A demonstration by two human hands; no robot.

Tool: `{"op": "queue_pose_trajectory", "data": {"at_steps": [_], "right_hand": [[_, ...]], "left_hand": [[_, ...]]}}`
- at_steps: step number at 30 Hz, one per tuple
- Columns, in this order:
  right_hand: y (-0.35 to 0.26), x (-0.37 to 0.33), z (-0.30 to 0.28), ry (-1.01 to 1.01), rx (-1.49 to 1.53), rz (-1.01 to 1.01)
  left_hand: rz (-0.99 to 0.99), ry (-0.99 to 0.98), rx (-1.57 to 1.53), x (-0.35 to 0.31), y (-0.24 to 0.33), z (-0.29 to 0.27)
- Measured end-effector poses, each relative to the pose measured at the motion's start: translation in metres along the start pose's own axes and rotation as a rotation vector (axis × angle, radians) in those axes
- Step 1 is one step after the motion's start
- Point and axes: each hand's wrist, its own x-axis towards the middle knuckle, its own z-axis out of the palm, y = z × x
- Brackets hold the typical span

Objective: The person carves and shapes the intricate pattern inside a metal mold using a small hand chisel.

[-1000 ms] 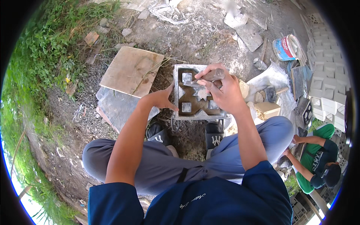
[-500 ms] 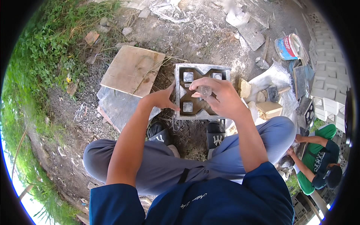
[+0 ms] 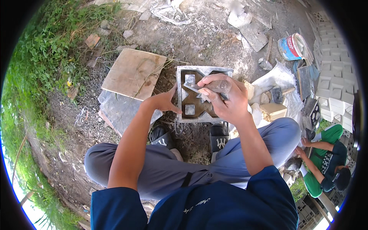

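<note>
A rectangular grey metal mould (image 3: 206, 119) stands on the ground between my feet, with square and wedge-shaped blocks inside and brown residue on its floor. My left hand (image 3: 164, 101) holds its left side, thumb at the rim and fingers spread along the outer wall. Over the mould's right half, my right hand (image 3: 232, 99) is closed round the handle of a small flat-bladed scraper (image 3: 191, 87). The scraper's blade points left, near the upper left square block. My right hand hides much of the mould's right interior.
Left of the mould lie a wooden board (image 3: 134, 73) and a grey sheet (image 3: 126, 109). To its right are a white sack (image 3: 281, 78), broken yellowish chunks (image 3: 274, 110) and a paint bucket (image 3: 293, 48). Patterned blocks (image 3: 333, 73) are stacked beyond; another person (image 3: 329, 161) crouches at lower right.
My right hand has tilted, so the scraper's blade now shows, pointing left over the mould. My left hand stays at the mould's left side.
</note>
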Motion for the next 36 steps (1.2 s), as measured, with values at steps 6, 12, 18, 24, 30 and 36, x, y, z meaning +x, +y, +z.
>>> {"op": "queue_pose_trajectory", "data": {"at_steps": [6, 12, 18, 24, 30, 36], "right_hand": [[0.007, -0.006, 0.008, -0.034, -0.047, 0.027], [0.030, -0.011, 0.027, -0.135, -0.193, 0.275], [0.032, -0.017, 0.023, -0.042, -0.118, 0.116], [0.013, -0.016, 0.023, -0.083, -0.143, 0.048], [0.031, -0.018, 0.027, -0.107, -0.226, 0.161], [0.040, -0.020, 0.033, 0.009, -0.161, 0.239]], "left_hand": [[-0.031, -0.010, -0.012, -0.003, 0.008, -0.001], [-0.012, -0.011, -0.008, -0.007, 0.009, -0.004], [-0.025, 0.003, 0.043, 0.002, 0.008, -0.002], [-0.095, -0.015, 0.000, -0.003, 0.003, 0.001], [-0.073, -0.024, 0.019, -0.005, 0.013, 0.001], [-0.002, 0.013, 0.024, 0.003, 0.003, 0.001]]}}
